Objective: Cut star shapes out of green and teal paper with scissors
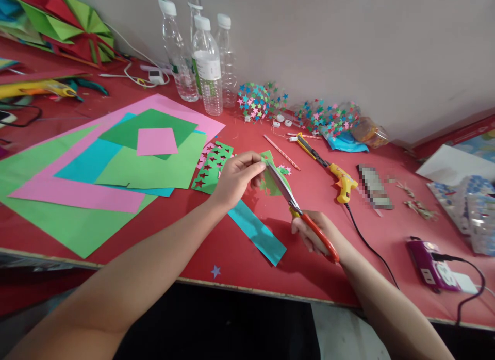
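Observation:
My right hand (315, 231) grips a pair of scissors (284, 190) by its orange-red handles, the blades pointing up and to the left. Fingers pinched together, my left hand (240, 177) holds a piece of light green paper (275, 182) near the blade tips. Whether the blades are cutting into it I cannot make out. Beside my left wrist lies green paper with star-shaped holes (212, 166), a pink punched piece partly beneath it. A blue paper strip (259, 231) lies on the red table below both hands.
Stacked coloured paper sheets (116, 195) cover the left side. Several plastic bottles (209, 66) and bundles of small stars (255, 99) stand along the wall. To the right are a yellow glue gun (342, 182) with its cord, a cutter knife (307, 146) and a purple power strip (433, 264).

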### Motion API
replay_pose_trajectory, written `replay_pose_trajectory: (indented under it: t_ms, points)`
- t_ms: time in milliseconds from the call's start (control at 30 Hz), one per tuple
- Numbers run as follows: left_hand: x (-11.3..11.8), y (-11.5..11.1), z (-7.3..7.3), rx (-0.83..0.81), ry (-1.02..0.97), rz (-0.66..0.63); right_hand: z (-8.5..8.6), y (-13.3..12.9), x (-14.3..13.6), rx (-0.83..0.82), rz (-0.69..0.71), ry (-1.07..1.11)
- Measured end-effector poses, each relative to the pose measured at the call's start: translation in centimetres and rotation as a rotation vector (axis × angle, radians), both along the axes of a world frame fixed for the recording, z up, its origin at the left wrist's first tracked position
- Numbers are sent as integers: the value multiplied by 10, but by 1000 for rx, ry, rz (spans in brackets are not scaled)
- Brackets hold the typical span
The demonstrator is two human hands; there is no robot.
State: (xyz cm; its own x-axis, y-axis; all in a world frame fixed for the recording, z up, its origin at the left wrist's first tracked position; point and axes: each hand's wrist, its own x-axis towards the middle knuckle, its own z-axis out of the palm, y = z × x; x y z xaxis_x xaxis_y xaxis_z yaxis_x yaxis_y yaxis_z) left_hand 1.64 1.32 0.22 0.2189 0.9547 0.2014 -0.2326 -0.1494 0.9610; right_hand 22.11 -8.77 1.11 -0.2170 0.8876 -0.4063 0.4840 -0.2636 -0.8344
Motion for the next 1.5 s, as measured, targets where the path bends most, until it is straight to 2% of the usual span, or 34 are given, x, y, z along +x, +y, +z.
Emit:
replay_pose_trajectory:
  t_ms: [367, 700, 900, 1500]
  points:
    - [-3, -1, 2, -49, 35, -49, 5, 2, 4, 53, 79, -18]
    - [-2, 0, 1, -53, 20, -44, -1, 2, 2, 28, 27, -7]
    - [-1, -1, 1, -64, 9, -43, 2, 2, -1, 17, 8, -24]
    - [-1, 0, 2, -71, 9, -43, -1, 4, 3, 16, 6, -25]
